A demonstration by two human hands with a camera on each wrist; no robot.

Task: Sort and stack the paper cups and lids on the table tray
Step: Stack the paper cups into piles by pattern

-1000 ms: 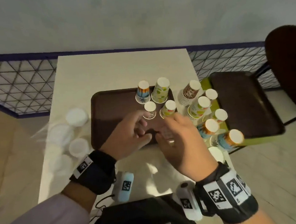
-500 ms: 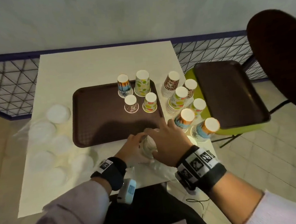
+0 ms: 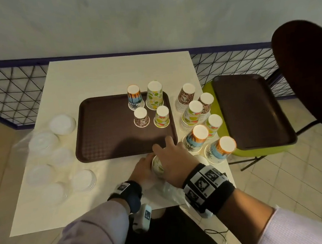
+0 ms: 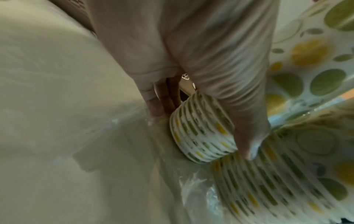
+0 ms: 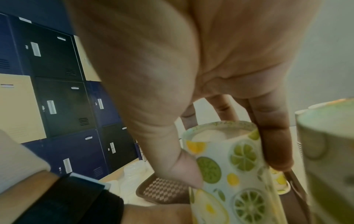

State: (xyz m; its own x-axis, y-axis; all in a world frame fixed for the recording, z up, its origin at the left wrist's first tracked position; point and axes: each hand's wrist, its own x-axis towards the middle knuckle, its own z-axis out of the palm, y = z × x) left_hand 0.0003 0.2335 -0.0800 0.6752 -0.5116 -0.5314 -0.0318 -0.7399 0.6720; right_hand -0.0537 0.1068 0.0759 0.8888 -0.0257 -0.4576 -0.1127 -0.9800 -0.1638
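Note:
A stack of lemon-and-lime print paper cups (image 3: 157, 164) stands upside down on the table just in front of the brown tray (image 3: 108, 131). My left hand (image 3: 144, 167) grips the stack low down, fingers (image 4: 153, 106) curled round the rims (image 4: 203, 133). My right hand (image 3: 171, 156) pinches the top cup (image 5: 229, 166) between thumb (image 5: 182, 166) and fingers (image 5: 273, 144). On the tray stand a palm-print cup (image 3: 134, 98), a lemon-print cup (image 3: 154, 95), a brown-print cup (image 3: 141, 117) and a fruit-print cup (image 3: 161, 116), all upturned.
Several cup stacks (image 3: 195, 114) crowd the table's right edge. White lids (image 3: 62, 124) lie in piles at the left. Crumpled clear wrap (image 3: 170, 189) lies under my wrists. A second tray (image 3: 251, 111) sits on a green seat beside a dark chair (image 3: 308, 68).
Both hands pulled back from over the tray's front to the table in front of it and took hold of the lemon-print stack. In the last half second they barely moved.

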